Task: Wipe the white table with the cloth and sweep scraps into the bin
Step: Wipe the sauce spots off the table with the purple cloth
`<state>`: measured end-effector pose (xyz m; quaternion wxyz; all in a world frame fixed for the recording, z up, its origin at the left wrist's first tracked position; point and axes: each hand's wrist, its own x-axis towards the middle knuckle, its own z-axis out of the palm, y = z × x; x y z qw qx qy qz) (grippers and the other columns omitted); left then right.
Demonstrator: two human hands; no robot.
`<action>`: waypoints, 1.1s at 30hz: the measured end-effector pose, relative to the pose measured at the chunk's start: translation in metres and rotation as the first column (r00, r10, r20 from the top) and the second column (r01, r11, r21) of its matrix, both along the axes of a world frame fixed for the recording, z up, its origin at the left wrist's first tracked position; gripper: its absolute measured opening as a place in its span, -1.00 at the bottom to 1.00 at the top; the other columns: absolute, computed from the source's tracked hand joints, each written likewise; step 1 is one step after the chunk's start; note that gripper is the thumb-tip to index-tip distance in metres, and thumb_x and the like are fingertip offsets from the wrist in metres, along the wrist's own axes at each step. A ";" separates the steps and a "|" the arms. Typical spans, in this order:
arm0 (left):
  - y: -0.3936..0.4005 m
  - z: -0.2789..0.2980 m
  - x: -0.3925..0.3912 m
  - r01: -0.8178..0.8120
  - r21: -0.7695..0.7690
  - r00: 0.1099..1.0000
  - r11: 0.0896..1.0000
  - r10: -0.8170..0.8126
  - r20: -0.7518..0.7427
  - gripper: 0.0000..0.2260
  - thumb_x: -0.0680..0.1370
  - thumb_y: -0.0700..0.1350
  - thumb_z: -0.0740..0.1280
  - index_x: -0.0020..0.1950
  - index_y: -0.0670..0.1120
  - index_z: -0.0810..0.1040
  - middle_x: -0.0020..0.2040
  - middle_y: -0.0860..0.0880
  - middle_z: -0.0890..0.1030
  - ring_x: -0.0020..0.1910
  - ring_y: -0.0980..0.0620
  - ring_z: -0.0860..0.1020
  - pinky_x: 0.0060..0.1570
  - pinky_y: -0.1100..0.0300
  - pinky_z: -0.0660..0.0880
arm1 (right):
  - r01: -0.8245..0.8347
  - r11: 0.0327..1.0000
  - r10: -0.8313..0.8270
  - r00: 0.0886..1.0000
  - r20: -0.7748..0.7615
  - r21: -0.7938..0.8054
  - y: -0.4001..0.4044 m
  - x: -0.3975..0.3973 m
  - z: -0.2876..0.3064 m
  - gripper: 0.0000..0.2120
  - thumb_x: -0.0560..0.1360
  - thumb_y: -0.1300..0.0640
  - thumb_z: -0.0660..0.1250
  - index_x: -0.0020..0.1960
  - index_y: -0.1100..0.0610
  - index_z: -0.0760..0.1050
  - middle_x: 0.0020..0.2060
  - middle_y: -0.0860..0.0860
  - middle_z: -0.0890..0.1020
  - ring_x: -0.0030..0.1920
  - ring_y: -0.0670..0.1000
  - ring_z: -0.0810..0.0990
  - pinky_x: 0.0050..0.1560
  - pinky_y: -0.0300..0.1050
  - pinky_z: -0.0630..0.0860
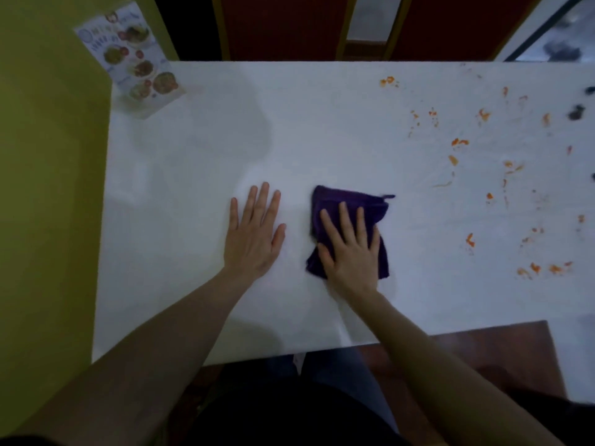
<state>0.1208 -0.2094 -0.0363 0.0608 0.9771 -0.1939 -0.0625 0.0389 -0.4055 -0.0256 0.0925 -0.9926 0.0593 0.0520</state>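
- My right hand (pixel 349 249) lies flat on the cloth (pixel 347 235), fingers straight and spread, pressing it down on the table (pixel 193 188); nothing is gripped or pinched
- My left hand (pixel 254 231) rests palm down on the bare table just left of the cloth, fingers straight and slightly fanned; it does not touch the cloth
- The cloth is dark purple and folded, lying near the table's front edge, about midway along it; a small loop sticks out at its far right corner
- Right of the cloth, orange scraps (pixel 460 142) and smears are scattered over the table, from the far edge down toward the near edge; none touches the cloth
- Farther right of the cloth, at the table's right side, sit a few dark bits (pixel 576 112); I cannot tell what they are
- Well to the far left of the cloth, a menu card (pixel 135 59) with food pictures stands at the table's back left corner, against the yellow-green wall (pixel 48 156)
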 end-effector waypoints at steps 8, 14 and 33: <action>-0.002 0.000 0.000 0.007 -0.003 1.000 1.000 -0.007 -0.003 -0.43 0.64 0.12 -0.09 0.63 -0.06 0.03 0.63 -0.08 0.01 0.61 -0.09 -0.01 0.53 -0.21 -0.03 | -0.107 0.994 0.107 0.994 -0.002 -0.016 -0.041 -0.081 0.001 -0.43 0.59 -0.21 0.05 0.57 -0.15 0.09 0.58 -0.04 0.09 0.58 0.11 0.00 0.49 0.22 0.06; -0.005 0.002 -0.007 0.023 -0.014 0.999 1.000 -0.024 -0.026 -0.43 0.64 0.14 -0.09 0.63 -0.04 0.00 0.63 -0.06 -0.02 0.61 -0.05 -0.06 0.55 -0.18 -0.10 | 0.271 0.963 -0.271 0.961 -0.050 -0.003 -0.110 -0.015 0.005 -0.42 0.58 -0.25 -0.05 0.58 -0.16 0.06 0.59 -0.01 0.08 0.58 0.17 -0.04 0.50 0.29 -0.06; -0.190 -0.001 -0.010 0.008 -0.056 0.999 0.998 -0.010 -0.038 -0.43 0.65 0.12 -0.02 0.63 -0.05 0.00 0.63 -0.08 -0.02 0.61 -0.07 -0.06 0.55 -0.13 -0.12 | 0.156 0.987 -0.157 0.986 -0.056 -0.027 -0.262 -0.141 0.005 -0.41 0.57 -0.22 0.05 0.57 -0.12 0.13 0.58 -0.01 0.11 0.58 0.13 0.02 0.49 0.28 0.05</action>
